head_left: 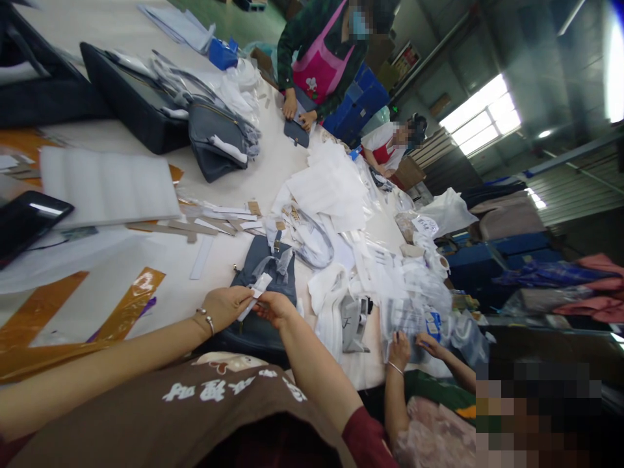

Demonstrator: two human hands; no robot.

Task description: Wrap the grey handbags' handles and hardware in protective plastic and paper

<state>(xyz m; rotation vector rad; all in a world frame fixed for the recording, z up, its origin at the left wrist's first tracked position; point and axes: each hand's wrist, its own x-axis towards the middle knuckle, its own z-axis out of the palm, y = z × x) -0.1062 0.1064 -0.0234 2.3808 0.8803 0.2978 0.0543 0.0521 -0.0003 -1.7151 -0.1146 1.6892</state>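
My left hand [225, 308] and my right hand [274, 308] both pinch a narrow white paper strip [255, 295] between them, above the table. Just beneath and beyond my hands lies a grey-blue leather handbag [263, 279], with a crumpled translucent wrapping [273, 261] at its top. Its lower part is hidden behind my hands and forearms. A bangle circles my left wrist. White tissue and plastic sheets [327, 292] lie to the right of the handbag.
Another grey handbag [214, 146] and black cases [131, 97] stand on the long white table, with foam sheet [107, 185] and cardboard strips [209, 224] nearby. Co-workers' hands work at a plastic bag [414, 322] at right and a small dark bag [296, 130] across the table.
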